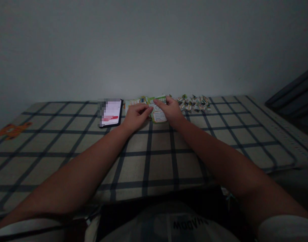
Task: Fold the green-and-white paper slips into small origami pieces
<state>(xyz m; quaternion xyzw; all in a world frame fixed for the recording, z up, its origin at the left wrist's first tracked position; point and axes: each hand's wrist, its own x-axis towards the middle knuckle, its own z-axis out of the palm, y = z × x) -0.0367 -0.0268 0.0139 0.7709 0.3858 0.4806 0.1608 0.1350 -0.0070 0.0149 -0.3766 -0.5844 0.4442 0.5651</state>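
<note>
A green and white printed packet [159,116] is held up over the cloth, its small-print side facing me. My right hand [172,111] grips it from the right, with the thumb lying across its upper face. At its left edge my left hand [136,116] is closed in a pinch, thumb and forefinger together on the packet's side; the other fingers are curled and partly hidden. Behind my left hand lies another pale printed packet [137,101], mostly covered. Just right of my right hand is a cluster of several small shiny wrapped pieces [194,103].
A phone [112,113] with a lit, partly blurred screen lies left of my left hand. The checked tablecloth [159,168] reaches back to a grey wall [154,47]. An orange animal-shaped figure [13,130] is at the far left, and a dark slatted object [295,94] stands right.
</note>
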